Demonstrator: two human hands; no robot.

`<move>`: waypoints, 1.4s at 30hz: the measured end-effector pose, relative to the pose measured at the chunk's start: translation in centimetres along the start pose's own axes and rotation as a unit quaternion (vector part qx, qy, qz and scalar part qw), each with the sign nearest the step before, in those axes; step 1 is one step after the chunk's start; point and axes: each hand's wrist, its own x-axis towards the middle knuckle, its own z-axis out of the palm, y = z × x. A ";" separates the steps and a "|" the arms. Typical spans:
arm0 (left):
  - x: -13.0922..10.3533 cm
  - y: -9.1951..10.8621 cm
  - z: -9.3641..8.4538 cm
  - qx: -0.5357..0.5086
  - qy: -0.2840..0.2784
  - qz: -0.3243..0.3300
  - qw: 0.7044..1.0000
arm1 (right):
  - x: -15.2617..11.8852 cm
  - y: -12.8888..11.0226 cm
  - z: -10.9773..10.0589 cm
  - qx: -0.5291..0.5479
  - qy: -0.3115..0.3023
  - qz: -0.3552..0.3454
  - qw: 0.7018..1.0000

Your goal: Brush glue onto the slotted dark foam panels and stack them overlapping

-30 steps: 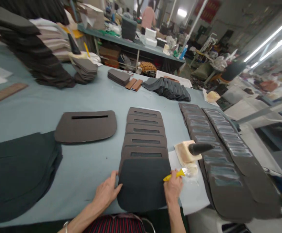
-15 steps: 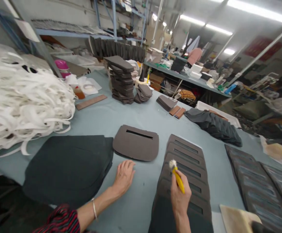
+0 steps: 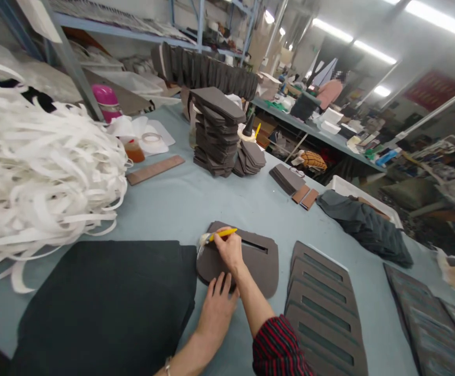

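Note:
My right hand (image 3: 229, 248) grips a brush (image 3: 225, 233) with a yellow handle. Its whitish bristles touch the upper left edge of a dark grey slotted panel (image 3: 261, 269) with rounded corners. My left hand (image 3: 218, 303) rests with fingers spread on the panel's lower left edge, just below the right wrist. Part of the panel is hidden under both hands. Left of them lies a stack of large dark fabric pieces (image 3: 110, 303). To the right, several slotted grey panels (image 3: 323, 308) overlap in a row.
A heap of white strips (image 3: 51, 177) fills the left side. Behind stand stacked grey pieces (image 3: 215, 130), a brown strip (image 3: 156, 169) and a jar of amber liquid (image 3: 134, 151). Folded dark fabric (image 3: 362, 227) lies at the right. A person (image 3: 329, 93) is at a far table.
My right hand has carried the brush left from the row of panels to the single panel. My left hand has moved onto that panel's lower edge. The view has shifted somewhat.

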 end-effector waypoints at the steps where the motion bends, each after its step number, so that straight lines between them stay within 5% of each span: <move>1: 0.0 0.0 0.0 -0.001 0.004 -0.005 1.000 | 1.3 0.1 0.4 -0.018 0.058 0.006 0.998; 3: 0.2 0.0 0.0 0.006 0.003 -0.010 1.000 | 3.3 0.4 0.8 -0.042 0.134 0.016 0.990; 7: 0.5 0.0 -0.3 0.014 -0.012 -0.006 1.000 | 3.9 2.6 -1.4 -0.070 0.144 0.038 0.986; 14: 0.7 0.1 -1.4 0.016 -0.028 0.012 0.999 | -1.5 10.0 -15.8 -0.129 0.348 0.213 0.904; 17: 0.8 0.2 -1.6 0.026 -0.029 0.028 0.999 | -4.8 11.1 -18.6 -0.107 0.364 0.242 0.893; 22: 0.4 0.4 -1.6 0.002 -0.037 0.039 0.999 | -12.5 10.6 -18.5 -0.120 0.341 0.283 0.888; 26: 1.8 -1.3 -2.6 -0.143 -0.065 0.009 0.988 | -16.3 7.5 -16.5 -0.153 0.348 0.238 0.894; 28: 3.9 -3.6 -3.6 -0.281 -0.093 -0.039 0.954 | -16.2 5.1 -13.4 -0.098 0.304 0.184 0.929; 32: 8.8 -9.4 -6.0 -0.482 -0.078 -0.161 0.858 | -14.6 0.4 -3.5 0.057 0.119 0.045 0.990; 35: 10.8 -12.0 -7.0 -0.471 -0.142 -0.175 0.853 | -14.1 -0.6 1.6 0.108 0.086 -0.015 0.990; 38: 10.9 -12.3 -7.3 -0.370 -0.186 -0.175 0.893 | -15.6 1.7 0.3 0.082 0.099 0.016 0.991; 42: 10.3 -11.7 -7.5 -0.327 -0.200 -0.170 0.908 | -19.2 6.8 -9.0 0.021 0.164 0.124 0.978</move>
